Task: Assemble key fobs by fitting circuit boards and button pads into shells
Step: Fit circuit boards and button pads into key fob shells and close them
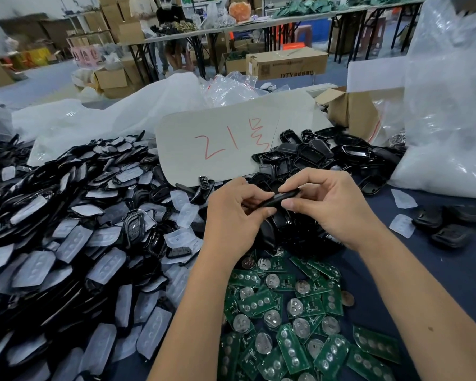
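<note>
A black key fob shell (pixel 279 199) is held edge-on above the table between both hands. My left hand (pixel 232 215) grips its left end with curled fingers. My right hand (pixel 330 202) pinches its right end between thumb and fingers. Green circuit boards (pixel 294 312) with round coin cells lie in a heap under my forearms. A big pile of black shells with translucent button pads (pixel 66 243) covers the left of the table. More empty black shells (pixel 313 158) are heaped behind my hands.
A white card (pixel 217 144) with red writing lies behind the hands. Clear plastic bags (pixel 445 119) rise at the right, an open carton (pixel 352 108) beside them. Loose pads (pixel 401 225) and shells (pixel 448 235) lie on the dark cloth at right. People stand at far tables.
</note>
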A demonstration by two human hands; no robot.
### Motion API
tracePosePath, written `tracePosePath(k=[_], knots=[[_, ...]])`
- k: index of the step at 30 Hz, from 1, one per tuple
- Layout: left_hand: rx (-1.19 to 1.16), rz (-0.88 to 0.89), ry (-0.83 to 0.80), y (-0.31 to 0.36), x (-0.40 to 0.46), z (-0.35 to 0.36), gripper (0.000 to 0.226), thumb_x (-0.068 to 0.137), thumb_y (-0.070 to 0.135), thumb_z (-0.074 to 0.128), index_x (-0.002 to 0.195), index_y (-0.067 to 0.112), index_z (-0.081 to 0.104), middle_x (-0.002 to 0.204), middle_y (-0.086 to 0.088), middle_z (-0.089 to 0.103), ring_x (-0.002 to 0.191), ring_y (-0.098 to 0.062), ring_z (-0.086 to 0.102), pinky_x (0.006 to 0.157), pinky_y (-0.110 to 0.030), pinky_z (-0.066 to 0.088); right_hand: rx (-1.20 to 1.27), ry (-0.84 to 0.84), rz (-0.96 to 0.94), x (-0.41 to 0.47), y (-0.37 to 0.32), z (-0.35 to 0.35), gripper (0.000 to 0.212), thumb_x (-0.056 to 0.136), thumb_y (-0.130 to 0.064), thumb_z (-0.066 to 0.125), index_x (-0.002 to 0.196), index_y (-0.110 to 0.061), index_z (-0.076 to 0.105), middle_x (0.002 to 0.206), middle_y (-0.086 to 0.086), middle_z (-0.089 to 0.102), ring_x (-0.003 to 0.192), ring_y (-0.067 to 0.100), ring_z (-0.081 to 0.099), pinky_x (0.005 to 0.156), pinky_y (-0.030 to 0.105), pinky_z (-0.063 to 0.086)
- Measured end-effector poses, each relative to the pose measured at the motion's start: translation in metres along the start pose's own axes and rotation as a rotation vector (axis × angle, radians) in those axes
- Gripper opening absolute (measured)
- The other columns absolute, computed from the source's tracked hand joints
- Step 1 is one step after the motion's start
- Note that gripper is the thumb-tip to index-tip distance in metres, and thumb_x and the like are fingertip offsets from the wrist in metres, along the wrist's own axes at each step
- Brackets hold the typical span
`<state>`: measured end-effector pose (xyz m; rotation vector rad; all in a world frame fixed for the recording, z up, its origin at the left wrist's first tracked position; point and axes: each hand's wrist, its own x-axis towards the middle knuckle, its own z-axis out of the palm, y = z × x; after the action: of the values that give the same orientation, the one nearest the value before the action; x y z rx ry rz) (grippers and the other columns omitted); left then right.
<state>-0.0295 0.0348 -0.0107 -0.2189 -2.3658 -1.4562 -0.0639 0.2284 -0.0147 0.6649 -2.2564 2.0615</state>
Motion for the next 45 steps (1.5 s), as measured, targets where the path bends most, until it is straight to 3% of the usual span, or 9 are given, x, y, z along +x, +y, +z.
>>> tracePosePath(k=[5,10,14,17,20,24,33,40,45], knots=[[0.129,0.104,0.042,-0.004,0.000,0.001,0.028,0.074,0.013,0.089,0.094,0.028,0.079,0.090,0.018,0.068,0.091,-0.005,0.067,0.079,-0.024,0.057,-0.077,0.005,-0.034,0.000,-0.001,0.009,0.023,0.081,0.003,0.085,0.091,-0.015,0.075,0.087,0.021,0.074,0.084,0.045,0.070,0.088,0.061,0.058],[0.137,0.093,0.078,-0.006,-0.001,0.008,0.040,0.073,0.004,0.087,0.097,0.034,0.076,0.078,0.022,0.069,0.080,0.001,0.067,0.072,-0.016,0.056,-0.132,0.011,-0.054,0.000,-0.004,0.014,0.031,0.078,0.004,0.087,0.098,-0.016,0.074,0.090,0.006,0.075,0.076,0.032,0.069,0.080,0.051,0.062],[-0.201,-0.117,0.089,-0.003,0.000,0.009,0.027,0.072,0.012,0.091,0.086,0.028,0.075,0.074,0.009,0.071,0.072,-0.010,0.069,0.074,-0.029,0.061,0.032,0.057,-0.026,0.000,-0.007,0.012,0.030,0.089,-0.005,0.079,0.115,-0.017,0.070,0.090,-0.002,0.071,0.074,0.019,0.065,0.070,0.027,0.057],[-0.626,-0.238,0.020,-0.001,-0.001,0.005,0.026,0.072,0.001,0.089,0.087,0.008,0.070,0.079,-0.009,0.070,0.077,-0.025,0.071,0.076,-0.039,0.063,-0.007,0.070,0.004,0.000,-0.006,0.014,0.006,0.098,-0.017,0.071,0.100,-0.017,0.076,0.072,0.001,0.069,0.065,0.014,0.061,0.061,0.024,0.051],[-0.849,-0.293,-0.064,0.001,-0.001,0.001,0.036,0.066,0.004,0.088,0.092,0.001,0.062,0.090,-0.018,0.070,0.084,-0.027,0.074,0.076,-0.034,0.063,0.016,0.046,0.054,-0.001,-0.007,0.016,0.020,0.099,-0.032,0.069,0.088,-0.017,0.077,0.062,0.007,0.059,0.059,0.015,0.052,0.055,0.023,0.044],[-1.002,-0.326,-0.167,0.002,-0.001,-0.002,0.034,0.070,-0.001,0.079,0.097,0.003,0.059,0.089,-0.011,0.075,0.086,-0.025,0.077,0.074,-0.030,0.063,0.178,0.016,0.088,-0.001,-0.011,0.019,0.028,0.090,-0.038,0.071,0.070,-0.018,0.071,0.059,0.001,0.052,0.049,0.012,0.043,0.045,0.018,0.032],[-1.073,-0.380,-0.203,0.001,-0.001,-0.001,0.026,0.080,0.006,0.073,0.105,0.001,0.066,0.088,-0.009,0.075,0.077,-0.018,0.075,0.075,-0.030,0.062,0.221,0.060,0.056,0.001,-0.016,0.022,0.032,0.094,-0.027,0.071,0.066,-0.012,0.066,0.055,0.003,0.048,0.043,0.013,0.033,0.040,0.020,0.025],[-1.021,-0.345,-0.165,-0.002,0.000,0.000,0.012,0.077,0.005,0.075,0.088,0.005,0.074,0.080,-0.006,0.076,0.073,-0.018,0.075,0.071,-0.028,0.063,0.194,0.072,0.037,-0.001,-0.018,0.026,0.037,0.101,-0.015,0.066,0.064,-0.017,0.066,0.054,0.001,0.046,0.041,0.012,0.029,0.039,0.020,0.024],[-1.001,-0.360,-0.149,-0.005,0.001,-0.001,0.026,0.076,0.005,0.077,0.098,-0.004,0.067,0.089,-0.013,0.076,0.079,-0.023,0.076,0.072,-0.029,0.063,0.148,0.073,0.016,-0.001,-0.017,0.023,0.033,0.100,-0.014,0.068,0.067,-0.013,0.067,0.053,0.000,0.048,0.041,0.012,0.032,0.040,0.020,0.027]])
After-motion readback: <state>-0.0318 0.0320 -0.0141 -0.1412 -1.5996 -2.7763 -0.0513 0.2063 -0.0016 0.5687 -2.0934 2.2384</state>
